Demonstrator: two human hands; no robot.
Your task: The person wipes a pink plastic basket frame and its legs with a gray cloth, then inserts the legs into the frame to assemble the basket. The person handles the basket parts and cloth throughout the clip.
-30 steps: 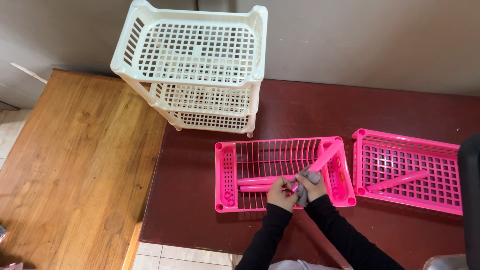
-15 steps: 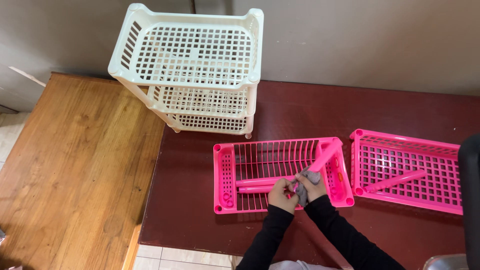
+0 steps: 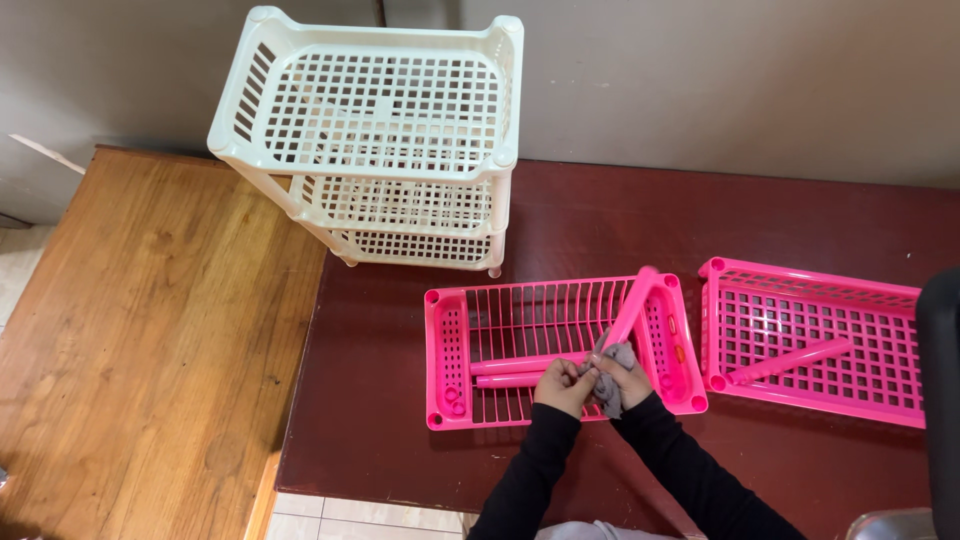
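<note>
Desk (image 3: 420,420): carries two trays side by side at its near half. Left tray (image 3: 450,345): holds two tubes (image 3: 515,373) lying lengthwise, plus one tube (image 3: 632,305) leaning up across its right end. Both hands, left (image 3: 563,385) and right (image 3: 625,377), meet over this tray's near edge, a cloth (image 3: 607,385) between them. Right tray (image 3: 810,340): just beside the first, one tube (image 3: 790,361) lying in it. Three-tier rack (image 3: 375,140): behind the left tray, at the desk's far left corner. Second desk (image 3: 140,330): adjoins on the left.

No packages, labels, signs or screens show anywhere in view.
</note>
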